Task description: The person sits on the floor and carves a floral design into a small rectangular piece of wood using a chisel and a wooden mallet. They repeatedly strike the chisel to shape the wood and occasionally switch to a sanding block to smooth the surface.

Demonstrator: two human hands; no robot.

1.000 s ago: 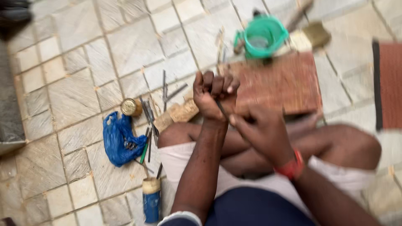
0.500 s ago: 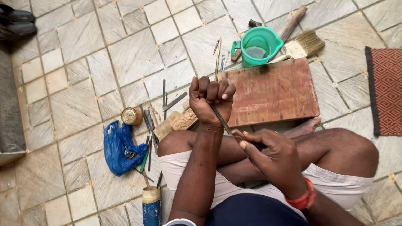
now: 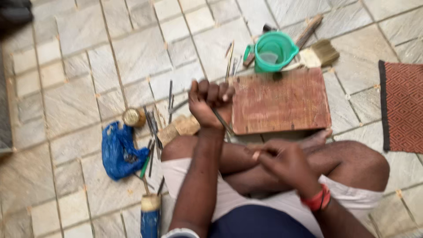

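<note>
I sit cross-legged on a tiled floor. My left hand is a raised fist closed around the upper end of a thin dark metal rod. The rod slants down and to the right toward my right hand, which pinches its lower end above my crossed legs. A red band circles my right wrist. A reddish wooden board lies on the floor just beyond my hands, in front of my knees.
A green plastic jug and a brush lie past the board. Several thin metal tools, a small round tin, a wooden block and a blue plastic bag lie left. A blue can stands near my left thigh. A red mat is right.
My right hand has slid down the rod from next to my left fist to lower over my legs. The left fist has stayed raised.
</note>
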